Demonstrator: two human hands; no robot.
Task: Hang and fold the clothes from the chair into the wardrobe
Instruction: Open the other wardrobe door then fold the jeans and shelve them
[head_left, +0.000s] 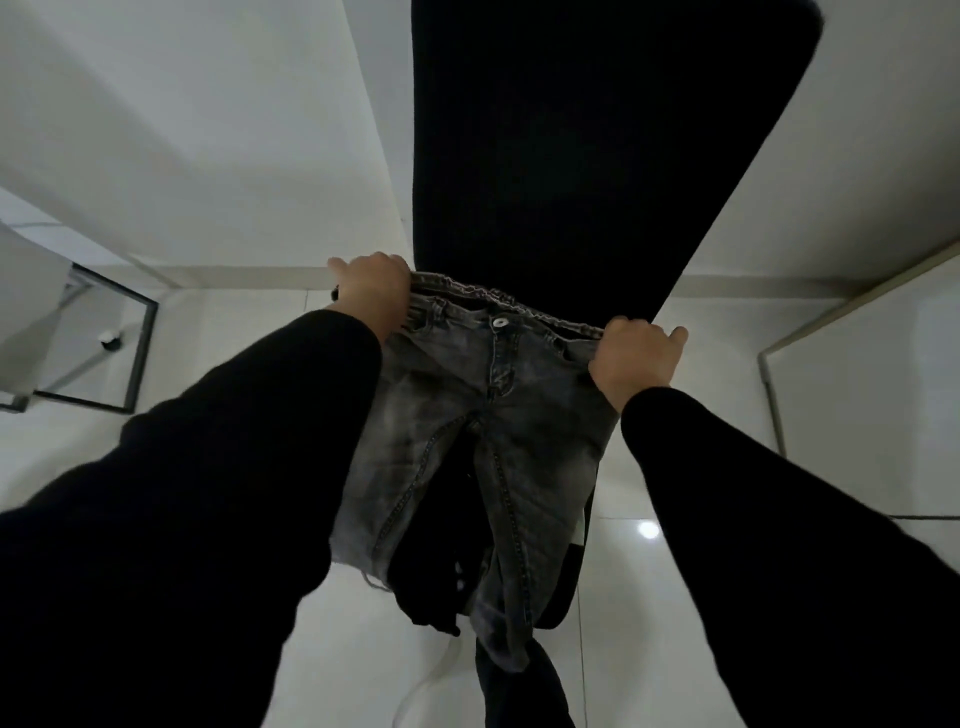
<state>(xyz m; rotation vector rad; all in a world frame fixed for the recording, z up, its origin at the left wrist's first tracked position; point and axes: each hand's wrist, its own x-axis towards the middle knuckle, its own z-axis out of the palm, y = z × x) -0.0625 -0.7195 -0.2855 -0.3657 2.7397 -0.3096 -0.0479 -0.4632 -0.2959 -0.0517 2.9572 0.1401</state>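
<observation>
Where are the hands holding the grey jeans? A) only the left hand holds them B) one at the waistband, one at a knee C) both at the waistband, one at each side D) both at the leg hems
C: the left hand and right hand each grip one end of the jeans waistband, with the legs hanging down.

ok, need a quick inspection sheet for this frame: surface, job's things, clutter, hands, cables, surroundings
Surface: glossy white tiled floor, one light reflection on it.
Job's things: grey jeans held up by the waistband, button fastened, legs hanging down; dark clothing bunched behind the legs; black chair back behind them.
Clutter: small dark object on the floor at left, too small to identify.
Hands: left hand grips the waistband's left end; right hand grips its right end.
Cables: nothing seen.
Surroundings: white walls, black metal frame at left, white panel at right.
</observation>
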